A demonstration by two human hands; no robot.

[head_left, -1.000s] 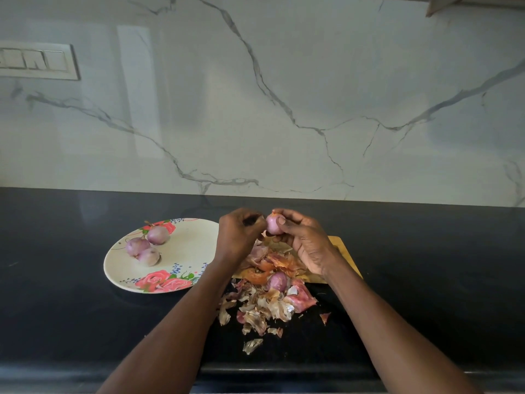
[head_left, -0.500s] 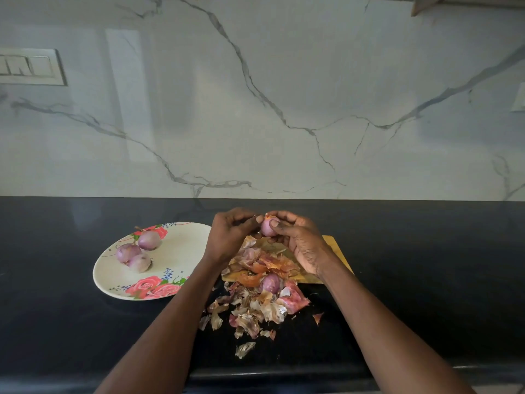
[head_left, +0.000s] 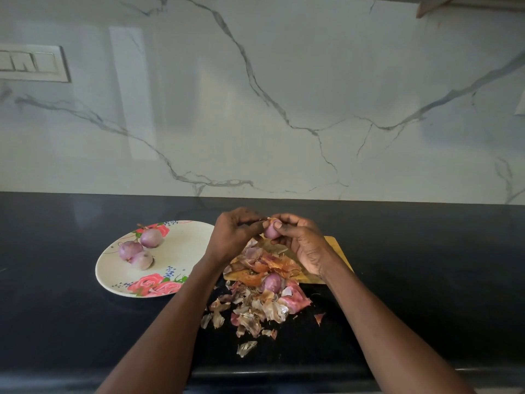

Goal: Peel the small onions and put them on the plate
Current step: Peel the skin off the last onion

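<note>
Resting well to the left of the grip, a floral plate point(head_left: 181, 245) sits on the black counter point(head_left: 56, 308) with three peeled onions point(head_left: 135, 249) clustered together on its far left part, each touching or just beside its neighbour. Nearer the middle, the left hand point(head_left: 231, 236) is raised above the counter with its fingers curled, its fingertips point(head_left: 262, 223) pinching a thin strip of skin at the top of the small onion point(head_left: 270, 231). That onion is held in the air between the two hands, pale purple and mostly bare. On its right side the right hand point(head_left: 304, 245) grips it, thumb and curled fingers closed narrowly round it. Directly below the grip lies a wooden cutting board point(head_left: 336, 248), largely covered by a pile of onion skins point(head_left: 255, 305) that spills off its near edge onto the counter. One unpeeled onion point(head_left: 272, 282) lies in that pile, below the held one. Behind everything stands a white marble backsplash point(head_left: 284, 95) with grey veins.
</note>
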